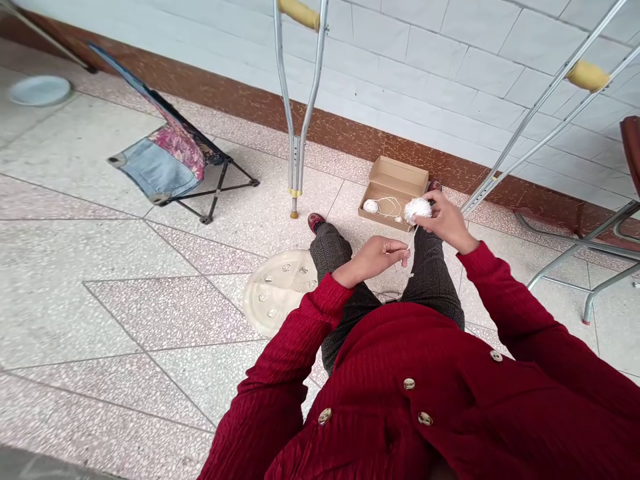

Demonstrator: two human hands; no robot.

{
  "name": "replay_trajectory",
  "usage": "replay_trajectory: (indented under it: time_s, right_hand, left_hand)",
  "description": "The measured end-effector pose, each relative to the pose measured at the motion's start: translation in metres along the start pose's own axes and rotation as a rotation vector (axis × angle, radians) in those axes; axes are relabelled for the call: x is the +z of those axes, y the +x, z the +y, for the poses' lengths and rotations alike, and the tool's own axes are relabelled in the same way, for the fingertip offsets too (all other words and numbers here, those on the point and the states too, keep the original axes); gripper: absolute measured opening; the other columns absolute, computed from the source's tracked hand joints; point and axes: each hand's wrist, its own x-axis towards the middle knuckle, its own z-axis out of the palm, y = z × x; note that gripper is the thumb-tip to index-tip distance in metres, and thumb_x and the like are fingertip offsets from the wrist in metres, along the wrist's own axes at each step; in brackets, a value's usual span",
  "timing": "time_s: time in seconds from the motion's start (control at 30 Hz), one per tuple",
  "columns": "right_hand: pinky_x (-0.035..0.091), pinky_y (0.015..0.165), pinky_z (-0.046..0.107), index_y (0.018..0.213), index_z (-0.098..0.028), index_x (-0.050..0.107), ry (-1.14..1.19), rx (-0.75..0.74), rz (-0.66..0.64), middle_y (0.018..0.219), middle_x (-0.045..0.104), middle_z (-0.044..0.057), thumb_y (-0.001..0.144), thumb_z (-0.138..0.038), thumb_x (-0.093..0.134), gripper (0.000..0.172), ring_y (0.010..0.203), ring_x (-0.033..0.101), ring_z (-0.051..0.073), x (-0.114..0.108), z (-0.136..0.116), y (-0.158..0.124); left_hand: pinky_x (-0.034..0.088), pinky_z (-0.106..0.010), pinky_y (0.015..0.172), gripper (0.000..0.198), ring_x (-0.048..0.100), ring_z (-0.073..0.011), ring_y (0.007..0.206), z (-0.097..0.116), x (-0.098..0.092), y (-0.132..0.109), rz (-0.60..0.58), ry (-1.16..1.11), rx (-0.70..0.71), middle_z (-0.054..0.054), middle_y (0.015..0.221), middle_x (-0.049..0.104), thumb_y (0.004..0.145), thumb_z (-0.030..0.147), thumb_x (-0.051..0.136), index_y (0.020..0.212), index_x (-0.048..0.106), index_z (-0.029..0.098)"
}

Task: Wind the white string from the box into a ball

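Note:
My right hand (447,221) grips a fluffy white ball of yarn (417,210) just above an open cardboard box (393,193). The ball sits against the fingertips, near the box's right corner. My left hand (373,259) rests over my knees, its fingers pinched on a thin white thread (411,241) that seems to run up to the ball. Inside the box lie a small ball of white string (371,207) and some loose loops of string. The thread's exact path between my hands is hard to follow.
A pale round tray (255,300) holding several small shiny pieces lies on the terrazzo floor left of my legs. Two metal crutches (297,113) stand ahead and to the right. A folding denim chair (160,160), a white plate (40,90) and metal chair legs (585,257) stand nearby.

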Motion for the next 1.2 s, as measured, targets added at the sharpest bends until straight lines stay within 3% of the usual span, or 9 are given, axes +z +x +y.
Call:
replay_trajectory:
  time_s: [0.07, 0.17, 0.3, 0.43, 0.57, 0.73, 0.83, 1.0, 1.2]
  right_hand:
    - [0.047, 0.058, 0.025, 0.111, -0.021, 0.062, -0.079, 0.002, -0.021, 0.078, 0.065, -0.002, 0.070, -0.038, 0.081, 0.048, 0.063, 0.059, 0.014, 0.022, 0.011, -0.002]
    - [0.048, 0.054, 0.023, 0.114, -0.021, 0.062, 0.125, 0.126, -0.279, 0.070, 0.063, -0.004, 0.069, -0.029, 0.081, 0.049, 0.056, 0.058, 0.012, 0.040, 0.021, -0.012]
    - [0.054, 0.054, 0.024, 0.122, -0.018, 0.059, 0.522, 0.371, -0.602, 0.077, 0.068, 0.000, 0.073, -0.031, 0.081, 0.055, 0.057, 0.065, 0.012, 0.033, 0.028, -0.027]
    - [0.056, 0.055, 0.024, 0.113, -0.015, 0.060, 0.789, 0.380, -0.782, 0.081, 0.071, 0.003, 0.073, -0.040, 0.083, 0.053, 0.060, 0.067, 0.013, 0.026, 0.037, -0.037]
    - [0.057, 0.057, 0.024, 0.115, -0.014, 0.060, 0.915, 0.327, -0.759, 0.083, 0.073, 0.005, 0.078, -0.046, 0.080, 0.053, 0.063, 0.069, 0.014, 0.035, 0.040, -0.045]
    - [0.057, 0.056, 0.022, 0.114, -0.016, 0.062, 0.967, 0.346, -0.595, 0.092, 0.074, 0.006, 0.081, -0.040, 0.079, 0.044, 0.070, 0.072, 0.015, 0.044, 0.030, -0.057]
    - [0.063, 0.075, 0.030, 0.113, -0.018, 0.064, 1.024, 0.386, -0.544, 0.102, 0.074, 0.006, 0.081, -0.032, 0.079, 0.038, 0.083, 0.073, 0.017, 0.045, 0.022, -0.063]
    - [0.057, 0.100, 0.043, 0.116, -0.021, 0.066, 1.116, 0.396, -0.575, 0.117, 0.070, 0.007, 0.083, -0.029, 0.077, 0.036, 0.109, 0.066, 0.020, 0.043, 0.016, -0.068]
    - [0.064, 0.083, 0.039, 0.114, -0.021, 0.066, 0.913, 0.358, -0.533, 0.112, 0.069, 0.005, 0.079, -0.029, 0.081, 0.040, 0.098, 0.069, 0.019, 0.044, 0.016, -0.068]
  left_hand:
    - [0.035, -0.023, 0.064, 0.034, 0.050, -0.0098, 0.063, 0.003, -0.004, 0.003, 0.039, 0.057, -0.015, 0.002, 0.065, 0.062, 0.094, 0.034, 0.053, 0.073, 0.071, 0.013]
    - [0.034, -0.022, 0.063, 0.030, 0.049, -0.0096, 0.062, -0.004, -0.015, 0.004, 0.103, 0.109, -0.041, 0.002, 0.064, 0.061, 0.091, 0.029, 0.054, 0.072, 0.072, 0.013]
    - [0.036, -0.022, 0.064, 0.027, 0.051, -0.0105, 0.065, -0.019, -0.026, 0.002, 0.142, 0.120, -0.031, 0.002, 0.067, 0.063, 0.088, 0.032, 0.058, 0.076, 0.074, 0.014]
    - [0.038, -0.022, 0.064, 0.029, 0.050, -0.0101, 0.066, -0.024, -0.027, 0.002, 0.087, 0.036, -0.006, 0.002, 0.070, 0.064, 0.086, 0.039, 0.064, 0.082, 0.075, 0.013]
    - [0.039, -0.022, 0.064, 0.032, 0.050, -0.0102, 0.065, -0.024, -0.023, 0.005, 0.092, -0.051, -0.017, 0.002, 0.068, 0.061, 0.086, 0.043, 0.064, 0.077, 0.072, 0.013]
    - [0.039, -0.023, 0.064, 0.037, 0.051, -0.0116, 0.068, -0.029, -0.011, 0.005, 0.227, 0.001, 0.006, 0.001, 0.068, 0.060, 0.090, 0.045, 0.058, 0.074, 0.068, 0.013]
    - [0.043, -0.024, 0.071, 0.031, 0.058, -0.0136, 0.076, -0.030, -0.005, 0.004, 0.291, 0.039, 0.024, -0.001, 0.078, 0.068, 0.091, 0.042, 0.059, 0.083, 0.071, 0.014]
    - [0.048, -0.027, 0.079, 0.028, 0.065, -0.0171, 0.085, -0.026, -0.001, 0.002, 0.317, 0.068, 0.030, -0.005, 0.090, 0.075, 0.091, 0.039, 0.060, 0.090, 0.074, 0.015]
    - [0.046, -0.025, 0.074, 0.027, 0.063, -0.0150, 0.078, -0.019, -0.007, -0.002, 0.198, 0.131, 0.049, -0.003, 0.084, 0.074, 0.092, 0.037, 0.059, 0.090, 0.075, 0.014]
